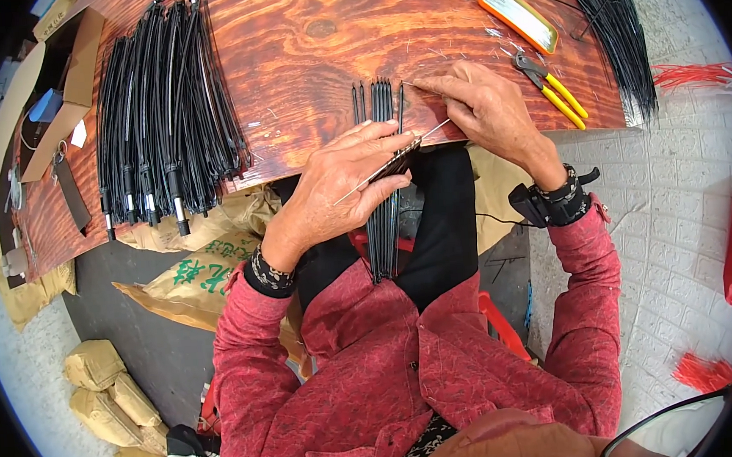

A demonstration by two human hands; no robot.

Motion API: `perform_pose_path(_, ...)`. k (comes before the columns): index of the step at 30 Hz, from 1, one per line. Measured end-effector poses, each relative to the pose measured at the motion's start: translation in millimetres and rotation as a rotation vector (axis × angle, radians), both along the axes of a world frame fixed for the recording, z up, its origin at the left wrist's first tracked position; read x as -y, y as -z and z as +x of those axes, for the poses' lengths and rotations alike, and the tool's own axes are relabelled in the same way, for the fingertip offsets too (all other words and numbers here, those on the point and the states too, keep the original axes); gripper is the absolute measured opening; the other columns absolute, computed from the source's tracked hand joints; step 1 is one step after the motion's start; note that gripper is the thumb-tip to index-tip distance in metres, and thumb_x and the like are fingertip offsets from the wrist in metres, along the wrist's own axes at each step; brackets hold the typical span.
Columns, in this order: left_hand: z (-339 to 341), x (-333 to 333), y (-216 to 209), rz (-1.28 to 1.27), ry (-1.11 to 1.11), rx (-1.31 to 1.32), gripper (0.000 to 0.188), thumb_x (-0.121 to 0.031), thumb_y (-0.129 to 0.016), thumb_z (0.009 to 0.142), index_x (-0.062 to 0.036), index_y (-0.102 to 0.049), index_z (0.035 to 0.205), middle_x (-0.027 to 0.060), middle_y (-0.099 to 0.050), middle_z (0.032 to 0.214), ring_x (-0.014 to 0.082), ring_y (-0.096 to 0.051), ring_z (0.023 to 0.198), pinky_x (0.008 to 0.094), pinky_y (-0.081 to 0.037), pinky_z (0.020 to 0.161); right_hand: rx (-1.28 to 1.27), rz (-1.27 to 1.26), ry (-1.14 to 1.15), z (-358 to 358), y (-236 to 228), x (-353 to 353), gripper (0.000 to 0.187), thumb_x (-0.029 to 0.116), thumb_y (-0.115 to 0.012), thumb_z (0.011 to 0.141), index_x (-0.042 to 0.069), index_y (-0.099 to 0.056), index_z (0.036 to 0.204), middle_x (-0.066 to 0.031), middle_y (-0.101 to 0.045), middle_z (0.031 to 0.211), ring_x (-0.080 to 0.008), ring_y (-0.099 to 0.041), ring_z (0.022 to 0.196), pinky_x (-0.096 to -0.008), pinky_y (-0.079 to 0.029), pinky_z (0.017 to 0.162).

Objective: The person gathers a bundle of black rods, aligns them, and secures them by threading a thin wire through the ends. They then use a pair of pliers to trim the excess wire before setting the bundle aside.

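Observation:
My left hand (337,175) is closed around a bundle of thin black rods (381,236) at the table's near edge. Their dark pointed tips fan out on the wood, and the lower ends hang over my lap. A thin metal rod (434,131) crosses the bundle at a slant, passing under my left fingers, with its far end close to my right hand (489,105). The fingers of that hand are curled together, index fingertip near the rod tips. A tiny pale piece shows at that fingertip, too small to name.
Big bundles of black rods (163,115) lie at left, beside an open cardboard box (75,79). On the right are yellow-handled pliers (556,96), an orange-rimmed tray (521,15) of small pale pieces, and more black strands (619,41). Sacks (208,269) lie below the table.

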State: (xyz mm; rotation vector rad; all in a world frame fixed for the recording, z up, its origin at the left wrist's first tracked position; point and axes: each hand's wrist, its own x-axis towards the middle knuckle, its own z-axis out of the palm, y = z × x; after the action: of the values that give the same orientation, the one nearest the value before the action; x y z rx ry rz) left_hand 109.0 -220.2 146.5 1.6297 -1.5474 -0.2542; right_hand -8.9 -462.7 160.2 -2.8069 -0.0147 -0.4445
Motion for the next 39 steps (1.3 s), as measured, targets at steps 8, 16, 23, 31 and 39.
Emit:
perform_pose_path(8, 0, 0, 1, 0.005, -0.001, -0.034, 0.033, -0.019, -0.074, 0.087, -0.005, -0.072, 0.117, 0.0164, -0.068, 0.127, 0.0365, -0.062, 0.122, 0.0454, -0.047, 0.109, 0.006, -0.005, -0.005, 2, -1, -1, 0.039, 0.003, -0.061, 0.087, 0.013, -0.072, 0.123, -0.0087, -0.051, 0.079, -0.0268, -0.058, 0.077, -0.0392, -0.048, 0.069)
perform_pose_path(16, -2, 0, -2, 0.015, -0.02, -0.077, 0.026, -0.018, -0.074, 0.086, -0.0056, -0.075, 0.108, 0.0159, -0.068, 0.129, 0.0371, -0.062, 0.122, 0.045, -0.046, 0.109, -0.009, -0.024, 0.012, 1, -1, 1, 0.038, 0.004, -0.062, 0.088, 0.014, -0.072, 0.123, -0.0084, -0.052, 0.08, -0.0268, -0.059, 0.078, -0.0393, -0.048, 0.07)
perform_pose_path(23, -2, 1, -3, 0.021, -0.024, -0.098, 0.026, -0.018, -0.075, 0.086, -0.0056, -0.075, 0.109, 0.0167, -0.068, 0.128, 0.0372, -0.062, 0.123, 0.0451, -0.047, 0.108, 0.013, -0.029, 0.002, 1, 0, 0, 0.038, 0.004, -0.062, 0.088, 0.014, -0.072, 0.123, -0.0084, -0.052, 0.081, -0.0271, -0.059, 0.079, -0.0393, -0.049, 0.07)
perform_pose_path(31, 0, 0, 0, 0.035, -0.008, -0.096, 0.021, -0.019, -0.074, 0.087, -0.0054, -0.076, 0.102, 0.0127, -0.069, 0.128, 0.0348, -0.061, 0.125, 0.0454, -0.046, 0.11, 0.015, -0.033, -0.002, 4, 2, 1, 0.037, 0.005, -0.063, 0.088, 0.015, -0.072, 0.123, -0.0082, -0.052, 0.08, -0.0268, -0.059, 0.079, -0.039, -0.049, 0.07)
perform_pose_path(39, -1, 0, 0, 0.036, 0.005, -0.078, 0.015, -0.019, -0.072, 0.089, -0.0047, -0.077, 0.093, 0.0071, -0.069, 0.13, 0.0328, -0.059, 0.128, 0.0456, -0.045, 0.111, 0.084, -0.051, -0.051, 12, 3, 0, 0.037, 0.005, -0.063, 0.089, 0.016, -0.071, 0.123, -0.0084, -0.049, 0.079, -0.0272, -0.056, 0.078, -0.0395, -0.048, 0.069)
